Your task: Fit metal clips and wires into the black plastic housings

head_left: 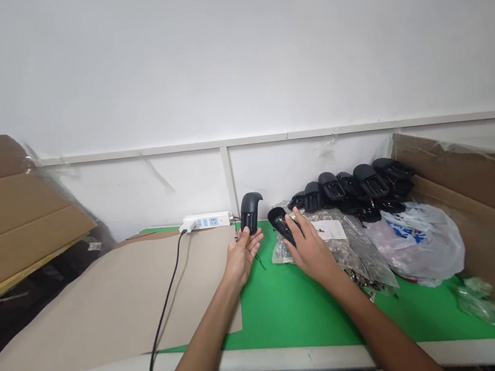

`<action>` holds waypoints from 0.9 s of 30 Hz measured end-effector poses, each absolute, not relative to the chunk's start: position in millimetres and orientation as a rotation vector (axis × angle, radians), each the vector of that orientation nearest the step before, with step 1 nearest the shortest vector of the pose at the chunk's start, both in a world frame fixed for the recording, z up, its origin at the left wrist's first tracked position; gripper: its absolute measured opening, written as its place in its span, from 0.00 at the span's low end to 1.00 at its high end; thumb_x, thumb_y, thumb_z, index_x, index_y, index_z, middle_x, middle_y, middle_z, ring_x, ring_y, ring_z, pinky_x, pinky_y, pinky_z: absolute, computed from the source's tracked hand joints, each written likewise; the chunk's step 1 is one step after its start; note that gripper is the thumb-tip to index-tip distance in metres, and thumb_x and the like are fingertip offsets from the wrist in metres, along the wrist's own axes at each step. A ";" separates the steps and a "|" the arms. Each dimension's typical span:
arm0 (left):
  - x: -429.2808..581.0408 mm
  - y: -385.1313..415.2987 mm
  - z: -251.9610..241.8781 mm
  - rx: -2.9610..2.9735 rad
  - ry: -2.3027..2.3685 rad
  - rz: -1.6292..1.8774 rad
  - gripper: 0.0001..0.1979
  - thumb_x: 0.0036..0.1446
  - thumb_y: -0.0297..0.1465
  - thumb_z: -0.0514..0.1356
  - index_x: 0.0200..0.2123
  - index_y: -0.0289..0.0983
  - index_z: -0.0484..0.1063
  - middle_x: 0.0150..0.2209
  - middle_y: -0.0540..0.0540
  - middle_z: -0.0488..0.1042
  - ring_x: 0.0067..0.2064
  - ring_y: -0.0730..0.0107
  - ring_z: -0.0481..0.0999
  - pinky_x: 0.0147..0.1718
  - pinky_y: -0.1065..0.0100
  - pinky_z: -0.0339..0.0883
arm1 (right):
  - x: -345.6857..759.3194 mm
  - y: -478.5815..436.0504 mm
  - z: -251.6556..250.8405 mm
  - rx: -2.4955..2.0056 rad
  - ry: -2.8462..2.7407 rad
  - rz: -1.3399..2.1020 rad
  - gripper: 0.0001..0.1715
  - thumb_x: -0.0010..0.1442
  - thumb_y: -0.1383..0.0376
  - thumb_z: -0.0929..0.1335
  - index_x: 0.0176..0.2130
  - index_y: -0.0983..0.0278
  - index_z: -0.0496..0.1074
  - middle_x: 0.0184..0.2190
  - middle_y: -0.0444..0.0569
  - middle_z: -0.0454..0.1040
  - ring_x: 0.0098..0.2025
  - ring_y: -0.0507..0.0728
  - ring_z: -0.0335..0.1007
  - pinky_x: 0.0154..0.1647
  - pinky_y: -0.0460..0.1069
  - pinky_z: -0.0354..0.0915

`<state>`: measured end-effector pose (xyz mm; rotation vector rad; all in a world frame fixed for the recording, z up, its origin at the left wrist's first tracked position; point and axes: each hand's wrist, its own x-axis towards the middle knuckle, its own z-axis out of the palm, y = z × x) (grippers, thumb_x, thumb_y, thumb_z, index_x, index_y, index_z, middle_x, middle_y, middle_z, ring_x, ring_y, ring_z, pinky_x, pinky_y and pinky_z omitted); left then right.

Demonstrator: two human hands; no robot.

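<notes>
"Black housing first: where does it stand against your grip?"

"It rises above my left hand, near upright with a slight lean to the right. My thumb lies across the front of its lower end, the fingers beside and behind; that hand is clamped on it. Its slotted face is towards me. A thin dark cord hangs beside the fingers."

"And the right?"

"My right hand touches a second shell, which lies tilted, projecting to the left of my fingers, at the edge of a clear bag of small parts. Whether the fingers close on it or merely rest there, I cannot tell."

"Markings?"

"A white paper label on the clear bag: print too small to read. Blue lettering on the white plastic bag: creased, illegible. The power strip carries blue socket panels. More black units are piled behind the bags."
</notes>
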<state>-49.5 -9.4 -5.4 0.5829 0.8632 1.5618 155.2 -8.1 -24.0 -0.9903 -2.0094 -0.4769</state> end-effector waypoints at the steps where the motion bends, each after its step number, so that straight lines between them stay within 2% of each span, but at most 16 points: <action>1: -49.8 -9.6 -4.9 0.582 0.861 1.561 0.13 0.62 0.35 0.69 0.44 0.35 0.73 0.43 0.38 0.84 0.40 0.69 0.85 0.33 0.77 0.75 | 155.1 -9.3 -23.7 -0.991 -1.991 -0.467 0.42 0.74 0.61 0.64 0.78 0.65 0.43 0.74 0.67 0.54 0.73 0.72 0.57 0.67 0.66 0.68; 5: -52.3 -7.4 -7.1 0.616 0.876 1.559 0.15 0.63 0.39 0.68 0.45 0.34 0.75 0.43 0.36 0.84 0.40 0.68 0.85 0.35 0.75 0.75 | 154.5 -13.2 -23.5 -0.947 -1.959 -0.423 0.39 0.74 0.59 0.63 0.76 0.66 0.48 0.70 0.67 0.61 0.70 0.70 0.62 0.64 0.66 0.70; 12: -56.4 -3.8 -14.7 0.698 0.828 1.521 0.21 0.61 0.45 0.69 0.48 0.35 0.76 0.49 0.36 0.83 0.44 0.65 0.85 0.37 0.73 0.76 | 152.2 -23.6 -20.2 -0.770 -2.001 -0.391 0.32 0.73 0.62 0.65 0.71 0.66 0.59 0.59 0.64 0.75 0.61 0.68 0.73 0.60 0.65 0.73; 17: -59.5 -3.0 -15.8 0.694 0.785 1.526 0.20 0.60 0.44 0.70 0.47 0.37 0.74 0.48 0.38 0.83 0.47 0.65 0.85 0.38 0.73 0.76 | 151.3 -32.7 -15.8 -0.711 -2.008 -0.380 0.24 0.73 0.64 0.64 0.65 0.67 0.66 0.55 0.61 0.78 0.56 0.66 0.76 0.57 0.62 0.76; 23: -59.1 1.1 -21.2 0.722 0.790 1.515 0.21 0.57 0.43 0.72 0.45 0.37 0.72 0.46 0.39 0.83 0.44 0.66 0.85 0.44 0.70 0.77 | 147.8 -54.9 -31.2 -0.672 -2.008 -0.331 0.22 0.73 0.68 0.62 0.63 0.67 0.68 0.51 0.59 0.81 0.49 0.62 0.82 0.45 0.54 0.79; 27: -56.0 0.2 -22.2 0.752 0.795 1.461 0.19 0.57 0.40 0.73 0.45 0.37 0.72 0.46 0.38 0.83 0.42 0.67 0.85 0.41 0.71 0.77 | 141.4 -77.3 -45.6 -0.775 -1.968 -0.118 0.22 0.74 0.67 0.61 0.63 0.64 0.68 0.53 0.56 0.81 0.50 0.60 0.83 0.48 0.52 0.79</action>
